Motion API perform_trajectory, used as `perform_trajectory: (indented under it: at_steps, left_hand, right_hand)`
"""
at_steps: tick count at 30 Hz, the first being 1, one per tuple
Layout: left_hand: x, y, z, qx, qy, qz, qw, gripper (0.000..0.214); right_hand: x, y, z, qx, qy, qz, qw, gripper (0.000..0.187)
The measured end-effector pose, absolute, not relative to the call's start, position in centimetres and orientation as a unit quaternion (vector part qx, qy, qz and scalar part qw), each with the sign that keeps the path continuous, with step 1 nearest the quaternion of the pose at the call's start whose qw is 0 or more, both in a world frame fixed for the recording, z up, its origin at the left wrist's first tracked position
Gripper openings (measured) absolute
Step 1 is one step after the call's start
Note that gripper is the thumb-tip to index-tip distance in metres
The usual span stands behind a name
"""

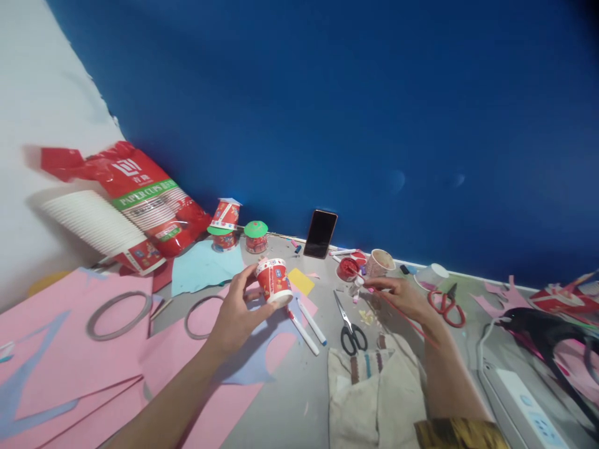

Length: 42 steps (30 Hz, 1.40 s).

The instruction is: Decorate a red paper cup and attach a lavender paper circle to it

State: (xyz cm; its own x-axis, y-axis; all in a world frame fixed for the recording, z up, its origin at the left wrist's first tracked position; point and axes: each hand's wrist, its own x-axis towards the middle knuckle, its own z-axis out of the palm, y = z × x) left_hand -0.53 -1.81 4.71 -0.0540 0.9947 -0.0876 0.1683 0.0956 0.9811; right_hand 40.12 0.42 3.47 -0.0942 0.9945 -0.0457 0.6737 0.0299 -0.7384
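My left hand (241, 308) is wrapped round a red printed paper cup (274, 280), which lies tilted in the fingers with its pale end toward me. My right hand (400, 298) pinches a paintbrush with a long thin red handle (412, 325). The brush's front end reaches into a small container of red paint (348, 269); its bristles are hidden. Close to that hand are a small white bottle (356, 285) and a paper cup with a stained inside (380, 262). Below the left hand's cup lie two white markers (304, 333).
Black-handled scissors (354, 338) and a folded cloth (374, 399) lie in front. Red-handled scissors (447, 307), a white cup (431, 275) and a power strip (526, 399) are rightward. A phone (321, 233) leans at the back. Stacked cups (103, 221) and pink paper (93, 374) fill the left.
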Motion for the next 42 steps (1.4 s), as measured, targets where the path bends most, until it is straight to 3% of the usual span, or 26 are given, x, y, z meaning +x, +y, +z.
perform_trajectory:
  at_steps: [6,12,21,26,31,33,39,42]
  left_hand:
    - [-1.0,-0.9,3.2,0.426,0.436,0.517,0.601,0.080]
    - [-1.2,-1.1,2.5,0.272,0.334,0.486,0.760,0.068]
    - [-0.7,-1.2,2.8,0.096,0.286,0.470,0.829,0.045]
    - [-0.6,-1.3,1.4,0.114,0.208,0.365,0.900,0.057]
    - [0.2,-2.7,-0.5,0.154,0.091,0.220,0.959,0.075]
    - [0.7,-3.5,-1.2,0.143,0.071,0.177,0.971,0.081]
    - [1.8,-4.8,-2.0,0.152,0.064,0.082,0.983,0.093]
    - [1.5,-4.2,-0.9,0.228,0.119,0.148,0.955,0.088]
  right_hand:
    - [39.7,0.5,3.1,-0.637,-0.654,0.315,0.259,0.040]
    - [39.1,0.4,2.9,-0.644,-0.639,0.311,0.284,0.031]
    - [38.6,0.3,4.1,-0.665,-0.610,0.229,0.363,0.029]
    - [35.1,-0.5,5.5,-0.629,-0.631,0.248,0.380,0.046]
    - [30.3,-2.3,5.7,-0.434,-0.774,0.330,0.323,0.105]
    - [28.9,-2.9,5.8,-0.360,-0.805,0.372,0.288,0.118]
    - [27.1,-3.8,5.8,-0.285,-0.809,0.450,0.248,0.130]
    - [27.0,-3.7,5.4,-0.327,-0.804,0.419,0.267,0.132]
